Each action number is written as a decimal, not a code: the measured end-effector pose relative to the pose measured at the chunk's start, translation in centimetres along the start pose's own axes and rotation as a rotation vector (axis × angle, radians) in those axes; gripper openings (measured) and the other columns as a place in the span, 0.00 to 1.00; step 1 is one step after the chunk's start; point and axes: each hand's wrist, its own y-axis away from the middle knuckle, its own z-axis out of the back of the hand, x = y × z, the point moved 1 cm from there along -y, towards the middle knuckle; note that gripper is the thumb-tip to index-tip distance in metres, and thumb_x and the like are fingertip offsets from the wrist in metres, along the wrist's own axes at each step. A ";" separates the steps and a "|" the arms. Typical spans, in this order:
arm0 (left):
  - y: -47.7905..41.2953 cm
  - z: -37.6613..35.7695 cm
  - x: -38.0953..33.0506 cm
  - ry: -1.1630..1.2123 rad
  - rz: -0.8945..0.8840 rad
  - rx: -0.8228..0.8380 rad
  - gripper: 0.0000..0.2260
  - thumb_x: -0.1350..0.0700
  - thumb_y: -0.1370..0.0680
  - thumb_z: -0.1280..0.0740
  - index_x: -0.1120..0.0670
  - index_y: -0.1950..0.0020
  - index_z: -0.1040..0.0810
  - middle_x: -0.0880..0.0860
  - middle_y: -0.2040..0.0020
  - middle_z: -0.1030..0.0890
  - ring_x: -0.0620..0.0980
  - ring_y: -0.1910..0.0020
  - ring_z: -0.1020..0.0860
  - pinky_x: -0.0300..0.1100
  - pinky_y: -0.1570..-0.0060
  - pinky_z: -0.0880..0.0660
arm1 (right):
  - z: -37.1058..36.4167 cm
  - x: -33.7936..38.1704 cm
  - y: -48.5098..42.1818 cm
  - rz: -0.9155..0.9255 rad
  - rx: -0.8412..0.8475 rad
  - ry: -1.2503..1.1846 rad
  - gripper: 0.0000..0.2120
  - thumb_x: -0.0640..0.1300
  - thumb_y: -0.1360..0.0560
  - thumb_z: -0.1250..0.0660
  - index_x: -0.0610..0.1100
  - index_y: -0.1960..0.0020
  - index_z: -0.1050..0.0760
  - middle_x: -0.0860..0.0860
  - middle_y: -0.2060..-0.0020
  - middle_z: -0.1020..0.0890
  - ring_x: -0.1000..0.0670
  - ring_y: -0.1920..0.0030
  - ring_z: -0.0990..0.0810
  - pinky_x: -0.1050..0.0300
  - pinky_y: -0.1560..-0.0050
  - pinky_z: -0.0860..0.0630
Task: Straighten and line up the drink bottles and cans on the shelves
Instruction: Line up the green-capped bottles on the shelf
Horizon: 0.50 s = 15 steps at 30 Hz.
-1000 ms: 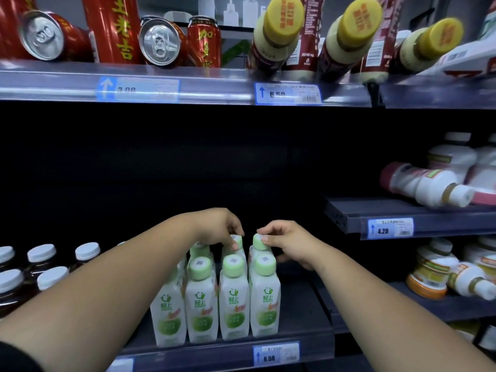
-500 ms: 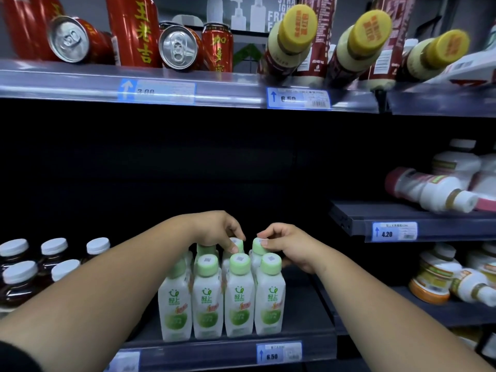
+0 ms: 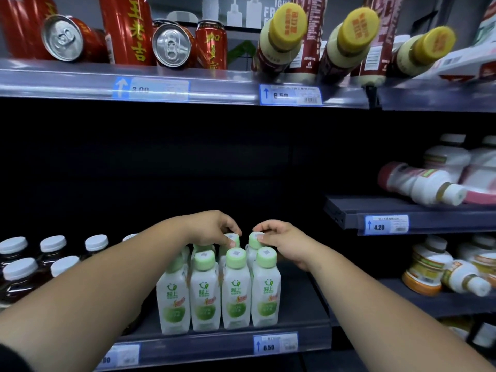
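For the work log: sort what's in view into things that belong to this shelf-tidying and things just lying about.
In the job: left hand, gripping a back-row green-capped bottle; right hand, pinching the cap of the next bottle; front-row bottles; toppled red cans; leaning yellow-capped bottles.
Lying about: price tags; pump bottles behind the top shelf; upright dark bottles.

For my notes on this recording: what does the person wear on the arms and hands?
Both forearms are bare. The left hand and the right hand have no gloves, and no watch or ring shows. A dark sleeve edge appears only on the left arm.
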 end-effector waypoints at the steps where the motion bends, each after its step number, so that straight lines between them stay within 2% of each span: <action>1: 0.2 -0.2 -0.1 -0.012 -0.001 -0.019 0.16 0.51 0.24 0.27 0.45 0.37 0.21 0.40 0.43 0.20 0.40 0.44 0.22 0.37 0.41 0.26 | 0.0 -0.1 0.2 0.018 -0.016 -0.001 0.08 0.44 0.22 0.30 0.48 0.43 0.20 0.47 0.49 0.15 0.51 0.51 0.17 0.55 0.50 0.20; 3: 0.6 -0.4 -0.3 -0.041 -0.004 -0.054 0.19 0.50 0.24 0.27 0.46 0.34 0.23 0.40 0.40 0.21 0.40 0.42 0.23 0.35 0.42 0.28 | -0.1 -0.4 0.5 0.048 -0.036 0.002 0.10 0.45 0.22 0.30 0.48 0.41 0.20 0.48 0.47 0.16 0.52 0.48 0.17 0.61 0.48 0.21; 5: 0.9 -0.7 -0.4 -0.064 -0.001 -0.079 0.20 0.48 0.24 0.28 0.45 0.32 0.24 0.41 0.38 0.22 0.41 0.39 0.24 0.37 0.40 0.27 | -0.3 -0.6 0.7 0.067 -0.048 0.011 0.11 0.46 0.21 0.30 0.49 0.39 0.20 0.52 0.46 0.16 0.53 0.45 0.18 0.62 0.45 0.22; 11: 2.4 -1.3 -1.3 -0.100 0.026 -0.172 0.21 0.45 0.21 0.32 0.46 0.29 0.26 0.45 0.33 0.23 0.44 0.35 0.26 0.40 0.36 0.29 | 0.3 0.1 1.5 0.093 -0.054 0.088 0.12 0.50 0.22 0.30 0.51 0.39 0.21 0.56 0.45 0.17 0.57 0.43 0.20 0.62 0.41 0.25; 15: 3.4 -1.3 -2.3 -0.093 0.035 -0.265 0.20 0.45 0.21 0.33 0.46 0.29 0.27 0.45 0.32 0.24 0.44 0.34 0.26 0.39 0.37 0.30 | 0.8 0.3 1.9 0.121 -0.048 0.186 0.16 0.52 0.23 0.29 0.52 0.36 0.22 0.55 0.41 0.19 0.56 0.40 0.22 0.57 0.35 0.27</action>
